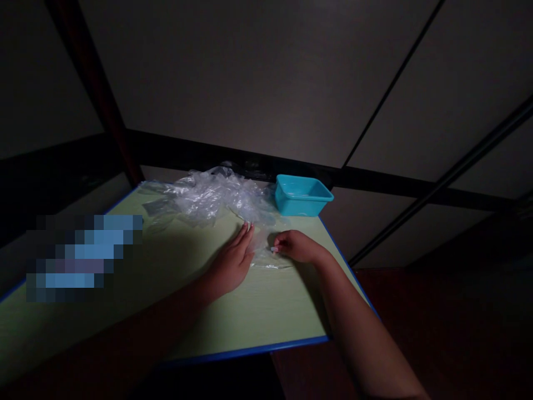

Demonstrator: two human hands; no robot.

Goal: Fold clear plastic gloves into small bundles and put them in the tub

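My left hand (233, 260) lies with its fingers stretched out on the table, at the left edge of a flat clear plastic bag (262, 256). Over the right part of that bag, my right hand (296, 245) is closed in a pinch. A small pale bit shows at its fingertips, too small and dim to name. Just beyond both hands spreads a crumpled heap of clear plastic bags (208, 194), which reaches close to the left fingertips.
A turquoise plastic tub (302, 206) stands at the table's far right corner, beside the heap. The pale green table (241, 325) has a blue edge. A blurred-out blue patch (91, 250) covers something on the left. Dark panels (250, 83) rise behind the table.
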